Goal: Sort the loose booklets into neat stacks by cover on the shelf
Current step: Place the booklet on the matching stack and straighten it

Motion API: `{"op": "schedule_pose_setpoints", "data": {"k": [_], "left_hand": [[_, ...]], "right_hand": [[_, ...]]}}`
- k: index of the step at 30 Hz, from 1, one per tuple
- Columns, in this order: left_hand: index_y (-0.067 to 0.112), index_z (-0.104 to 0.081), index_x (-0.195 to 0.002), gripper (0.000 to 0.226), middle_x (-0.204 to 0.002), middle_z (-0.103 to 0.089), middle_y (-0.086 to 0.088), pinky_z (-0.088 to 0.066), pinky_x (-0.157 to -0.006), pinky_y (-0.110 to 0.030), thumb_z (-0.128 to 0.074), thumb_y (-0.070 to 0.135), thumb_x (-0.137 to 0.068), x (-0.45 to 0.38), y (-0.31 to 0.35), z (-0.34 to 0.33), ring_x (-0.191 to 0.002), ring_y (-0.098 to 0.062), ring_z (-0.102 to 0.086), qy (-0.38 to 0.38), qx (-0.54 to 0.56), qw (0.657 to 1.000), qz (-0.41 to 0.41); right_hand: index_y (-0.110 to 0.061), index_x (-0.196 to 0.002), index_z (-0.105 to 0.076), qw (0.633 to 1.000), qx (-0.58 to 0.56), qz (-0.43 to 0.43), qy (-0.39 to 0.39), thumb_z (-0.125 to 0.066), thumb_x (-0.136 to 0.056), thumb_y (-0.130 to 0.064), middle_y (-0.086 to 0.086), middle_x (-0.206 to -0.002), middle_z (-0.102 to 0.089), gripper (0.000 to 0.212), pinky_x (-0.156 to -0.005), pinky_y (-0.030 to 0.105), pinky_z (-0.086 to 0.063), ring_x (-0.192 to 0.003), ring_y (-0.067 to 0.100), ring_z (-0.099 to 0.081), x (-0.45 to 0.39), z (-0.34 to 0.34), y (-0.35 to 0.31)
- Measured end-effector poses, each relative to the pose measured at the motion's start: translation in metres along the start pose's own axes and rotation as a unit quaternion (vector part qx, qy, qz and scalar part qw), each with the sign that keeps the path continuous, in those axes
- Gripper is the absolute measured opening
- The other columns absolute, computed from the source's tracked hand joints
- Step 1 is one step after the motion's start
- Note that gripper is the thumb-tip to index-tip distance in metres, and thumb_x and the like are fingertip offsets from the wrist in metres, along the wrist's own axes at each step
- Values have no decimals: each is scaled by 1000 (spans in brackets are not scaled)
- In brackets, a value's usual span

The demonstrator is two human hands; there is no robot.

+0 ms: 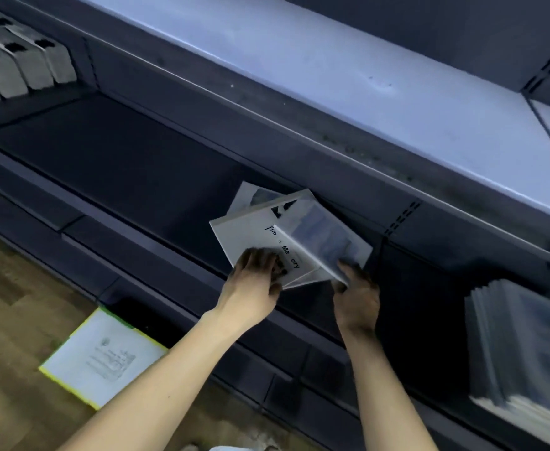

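White booklets (pixel 267 236) lie fanned in a loose pile near the front edge of a dark, deep shelf (pixel 110 157), under a pale upper shelf board (pixel 332 79). At least three covers show: a top one printed with black lettering, a glossy one tilted across its right side, and one peeking out behind toward the back of the shelf. The left hand (pixel 254 281) presses flat on the lettered cover, its grip spread over the near corner. The right hand (pixel 356 297) pinches the near corner of the glossy booklet (pixel 322 242) between thumb and fingers.

To do this step well, it seems best to hold the lower covers down with the left hand while the right draws the glossy one clear, then to square matching covers edge to edge.

One tall stack of booklets (pixel 521 346), blurred, stands at the right end of a lower shelf. One separate booklet with a yellow-green border (pixel 104 356) lies on the wooden floor (pixel 13 320), near the shelf base. Several grey boxes (pixel 22 60) line the far left of the shelf; their exact number is unclear.
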State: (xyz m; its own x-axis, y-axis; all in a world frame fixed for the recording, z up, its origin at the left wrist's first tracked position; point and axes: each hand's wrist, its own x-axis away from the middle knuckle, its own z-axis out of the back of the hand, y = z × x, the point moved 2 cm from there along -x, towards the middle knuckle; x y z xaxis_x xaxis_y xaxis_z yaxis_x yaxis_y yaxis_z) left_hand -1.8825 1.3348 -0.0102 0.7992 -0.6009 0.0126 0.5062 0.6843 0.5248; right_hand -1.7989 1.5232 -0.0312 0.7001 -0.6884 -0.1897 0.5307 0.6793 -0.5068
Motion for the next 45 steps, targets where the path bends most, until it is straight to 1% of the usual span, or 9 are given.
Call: {"op": "schedule_pose_setpoints", "data": {"k": [6, 17, 20, 23, 25, 29, 34, 40, 45], "left_hand": [[24, 27, -149, 106, -159, -16, -4, -49, -98, -47, -55, 54, -90, -14, -6, 7, -133, -30, -44, -5, 124, 990, 74], [7, 14, -153, 91, -159, 13, -23, -22, -119, -40, -42, 52, -96, -11, -14, 0, -147, -33, 15, -16, -3, 999, 31], [12, -8, -154, 76, -158, -10, -20, -28, -116, -44, -44, 45, -96, -5, -15, 2, -146, -34, -14, -21, -18, 999, 27], [13, -37, -137, 55, -133, -41, -10, -41, -102, -43, -45, 38, -88, 6, -13, 1, -126, -30, -40, 21, -54, 997, -42], [13, -37, -138, 55, -132, -42, -11, -40, -103, -44, -47, 37, -90, 13, -13, -2, -128, -31, -39, 16, -62, 996, -61], [16, -21, -151, 66, -153, -25, -12, -21, -118, -47, -50, 33, -94, 20, -6, -11, -146, -32, -15, -14, -64, 997, -50], [20, -21, -151, 66, -155, -21, -11, -14, -119, -51, -49, 15, -91, 20, 2, -11, -143, -35, -17, -15, -75, 996, -49], [22, -20, -152, 63, -159, -15, -10, -8, -119, -54, -45, 20, -94, 24, 13, -12, -147, -34, -11, -43, -69, 995, -63], [25, -19, -153, 54, -157, -24, -7, -3, -120, -53, -33, 29, -101, 22, 20, -10, -146, -32, -16, -50, -43, 994, -82]], "right_hand": [[-19, -127, -68, 999, -28, -28, -22, -63, -94, -4, -2, -132, -65, 37, -100, 12, -33, -123, 17, -60, 32, 18, 2], [-25, -112, -69, 995, -70, -28, -62, -74, -84, -38, -8, -108, -58, 31, -82, 33, -53, -103, 18, -59, 86, 15, -37], [-18, -117, -66, 999, 31, 8, 20, -76, -83, -39, 5, -118, -64, 42, -90, 39, -49, -114, 34, -57, 66, 13, -37], [-21, -159, -16, 979, 53, -158, -118, -59, -85, -66, 4, -165, -16, 96, -121, 46, -19, -151, 29, -13, 44, 5, -27], [-20, -160, -7, 972, 34, -177, -150, -56, -83, -72, 3, -166, -14, 104, -122, 45, -20, -151, 28, -14, 40, 3, -23], [-9, -148, -41, 986, 11, -155, -62, -66, -84, -61, 12, -145, -48, 86, -107, 39, -39, -134, 32, -41, 55, 9, -24], [-11, -109, -62, 950, -200, -232, -67, -65, -94, -34, -2, -86, -62, 27, -49, 7, -39, -78, 16, -63, 78, 21, -26], [-13, -125, -47, 891, -372, -251, -63, -46, -103, -15, 8, -112, -60, 23, -54, 32, -59, -91, 27, -67, 106, 29, -33], [-10, -123, -54, 875, -400, -272, 34, -48, -103, -18, 12, -110, -64, 22, -56, 31, -58, -88, 23, -69, 117, 50, -23]]}}
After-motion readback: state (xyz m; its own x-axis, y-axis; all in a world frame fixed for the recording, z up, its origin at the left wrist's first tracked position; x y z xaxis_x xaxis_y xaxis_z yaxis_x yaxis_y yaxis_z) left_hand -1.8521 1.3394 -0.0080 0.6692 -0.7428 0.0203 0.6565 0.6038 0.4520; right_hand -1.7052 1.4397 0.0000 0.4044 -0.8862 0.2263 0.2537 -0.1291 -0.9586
